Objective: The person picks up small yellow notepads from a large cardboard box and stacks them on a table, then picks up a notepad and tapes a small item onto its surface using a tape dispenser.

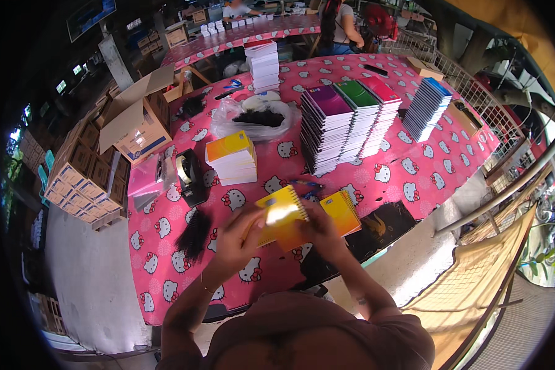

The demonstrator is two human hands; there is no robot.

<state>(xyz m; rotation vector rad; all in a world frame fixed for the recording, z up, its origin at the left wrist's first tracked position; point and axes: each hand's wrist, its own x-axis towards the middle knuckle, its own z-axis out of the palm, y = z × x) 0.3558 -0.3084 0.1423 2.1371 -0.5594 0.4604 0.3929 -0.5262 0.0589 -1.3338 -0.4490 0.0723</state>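
Note:
Over the near edge of the table, I hold a yellow spiral notebook (283,209) between both hands; light glares off its cover. My left hand (239,233) is closed on its left side. At the spiral side my right hand (322,230) grips it, with the fingertips partly hidden. Just past my right hand, another yellow-orange spiral notebook (342,213) lies partly on a black mat (385,225). Beyond my left hand stands a stack of yellow-covered page blocks (231,163). A bundle of thin black strands (193,237) lies left of that hand.
Tall notebook stacks in purple (327,129), green (357,123), red (382,114) and blue (427,108) stand across the pink table (265,271). A black tape dispenser (190,179), a plastic bag (228,120) and cardboard boxes (145,132) are left. Two people are farther back.

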